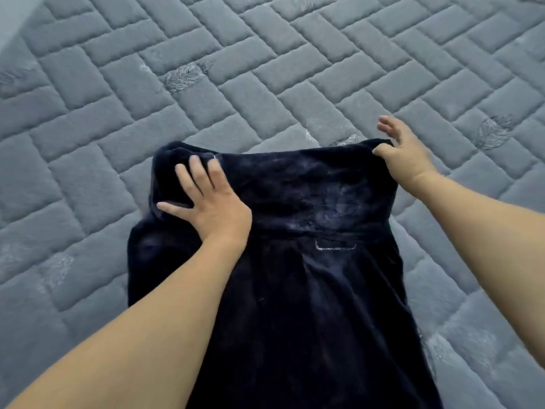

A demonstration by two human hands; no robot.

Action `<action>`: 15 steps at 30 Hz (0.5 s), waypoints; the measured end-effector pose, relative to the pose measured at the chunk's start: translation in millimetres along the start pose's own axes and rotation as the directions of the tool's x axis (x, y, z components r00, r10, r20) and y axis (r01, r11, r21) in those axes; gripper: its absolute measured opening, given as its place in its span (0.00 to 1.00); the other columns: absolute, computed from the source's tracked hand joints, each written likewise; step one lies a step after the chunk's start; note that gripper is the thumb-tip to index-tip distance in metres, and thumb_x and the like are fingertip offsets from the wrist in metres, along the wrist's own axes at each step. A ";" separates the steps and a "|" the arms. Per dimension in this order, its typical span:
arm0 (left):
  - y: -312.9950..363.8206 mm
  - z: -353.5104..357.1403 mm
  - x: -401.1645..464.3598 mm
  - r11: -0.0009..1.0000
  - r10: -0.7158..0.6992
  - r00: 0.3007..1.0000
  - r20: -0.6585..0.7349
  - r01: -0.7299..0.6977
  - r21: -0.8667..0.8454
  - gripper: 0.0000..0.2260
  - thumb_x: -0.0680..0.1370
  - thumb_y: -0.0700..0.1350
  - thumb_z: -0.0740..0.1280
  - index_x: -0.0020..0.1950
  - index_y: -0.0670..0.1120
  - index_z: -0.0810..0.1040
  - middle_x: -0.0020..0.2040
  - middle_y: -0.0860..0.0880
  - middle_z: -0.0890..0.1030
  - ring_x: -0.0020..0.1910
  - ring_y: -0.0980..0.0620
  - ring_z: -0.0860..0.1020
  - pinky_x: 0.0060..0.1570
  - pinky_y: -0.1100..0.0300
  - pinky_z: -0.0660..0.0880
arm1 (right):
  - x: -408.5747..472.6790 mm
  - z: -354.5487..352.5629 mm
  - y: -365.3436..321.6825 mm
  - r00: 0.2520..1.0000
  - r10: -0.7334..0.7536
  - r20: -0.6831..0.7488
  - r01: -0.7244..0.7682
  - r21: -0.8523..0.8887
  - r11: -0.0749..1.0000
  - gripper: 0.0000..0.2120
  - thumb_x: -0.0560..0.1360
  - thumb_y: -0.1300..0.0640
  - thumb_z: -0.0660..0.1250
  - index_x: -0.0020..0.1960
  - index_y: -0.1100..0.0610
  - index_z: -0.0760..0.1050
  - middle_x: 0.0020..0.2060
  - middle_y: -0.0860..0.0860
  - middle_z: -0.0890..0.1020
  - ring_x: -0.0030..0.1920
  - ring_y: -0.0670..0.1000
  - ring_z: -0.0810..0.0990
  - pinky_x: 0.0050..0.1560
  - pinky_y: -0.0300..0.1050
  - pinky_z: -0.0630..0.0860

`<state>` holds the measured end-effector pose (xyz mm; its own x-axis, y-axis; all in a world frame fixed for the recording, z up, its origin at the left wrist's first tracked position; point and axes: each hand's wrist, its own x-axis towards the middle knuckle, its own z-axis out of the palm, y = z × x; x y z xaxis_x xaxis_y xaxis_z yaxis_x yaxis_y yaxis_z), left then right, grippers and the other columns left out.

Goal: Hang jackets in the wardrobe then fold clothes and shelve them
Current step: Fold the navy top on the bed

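A dark navy garment (pixel 295 276) lies spread on the grey quilted mattress (pixel 265 69), running from the middle of the view down to the bottom edge. Its far end is folded back toward me, leaving a doubled band across the top. My left hand (pixel 206 199) lies flat on the left part of that band, fingers spread and straight, pressing the cloth down. My right hand (pixel 404 152) pinches the far right corner of the fold between thumb and forefinger, while its other fingers stick out straight beyond the edge.
The mattress has a brick-pattern quilting with several embroidered leaf marks (pixel 184 75). A pale wall strip (pixel 11 13) shows at the top left corner.
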<state>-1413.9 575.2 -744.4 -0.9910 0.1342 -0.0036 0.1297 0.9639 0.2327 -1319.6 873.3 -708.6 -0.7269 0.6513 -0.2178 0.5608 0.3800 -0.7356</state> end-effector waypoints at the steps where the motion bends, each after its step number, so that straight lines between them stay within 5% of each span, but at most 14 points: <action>1: 23.1 3.0 -13.2 0.985 0.154 0.987 0.054 -0.158 0.073 0.38 0.70 0.38 0.58 0.77 0.52 0.47 0.78 0.45 0.40 0.77 0.39 0.37 0.59 0.19 0.38 | 6.6 -1.9 0.8 0.997 0.043 0.060 -0.046 0.062 0.997 0.27 0.74 0.61 0.65 0.72 0.50 0.68 0.65 0.49 0.77 0.65 0.49 0.75 0.71 0.49 0.66; 4: 78.8 16.6 -32.8 0.904 0.373 0.878 0.299 -0.417 0.098 0.45 0.68 0.39 0.58 0.78 0.57 0.36 0.77 0.46 0.30 0.73 0.37 0.27 0.55 0.17 0.32 | 17.3 -2.6 9.4 0.982 0.104 0.156 -0.119 0.094 0.988 0.20 0.74 0.59 0.68 0.64 0.49 0.75 0.57 0.52 0.80 0.53 0.48 0.78 0.57 0.43 0.73; 8: 90.9 36.1 -10.7 0.965 0.123 0.715 0.688 -0.249 0.086 0.52 0.64 0.33 0.55 0.72 0.65 0.24 0.72 0.52 0.19 0.70 0.38 0.21 0.51 0.15 0.36 | 29.7 -15.0 16.5 0.963 0.178 0.204 -0.231 0.279 0.932 0.07 0.76 0.55 0.65 0.50 0.54 0.80 0.35 0.46 0.82 0.37 0.47 0.76 0.44 0.42 0.70; 13: 84.3 58.5 -5.0 0.959 0.029 0.684 0.729 -0.224 0.171 0.55 0.62 0.32 0.57 0.61 0.66 0.14 0.61 0.53 0.10 0.63 0.39 0.14 0.44 0.14 0.34 | 42.1 -17.5 0.4 0.865 0.091 0.494 -0.095 -0.016 0.995 0.12 0.76 0.52 0.66 0.33 0.49 0.76 0.31 0.48 0.72 0.34 0.48 0.67 0.39 0.45 0.62; 15: 88.3 65.2 -5.4 0.952 -0.025 0.695 0.719 -0.204 0.230 0.57 0.59 0.31 0.57 0.57 0.64 0.12 0.58 0.52 0.09 0.60 0.38 0.12 0.42 0.14 0.34 | 45.0 -16.5 -2.2 0.799 0.136 0.586 -0.082 -0.117 0.990 0.08 0.74 0.48 0.69 0.38 0.49 0.82 0.38 0.46 0.79 0.41 0.48 0.74 0.45 0.43 0.66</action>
<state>-1394.9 674.6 -787.3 -0.6671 0.2345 -0.7071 0.3333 0.9428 -0.0018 -1347.0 912.6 -706.2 -0.7367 0.1867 -0.6500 0.6614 0.3994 -0.6349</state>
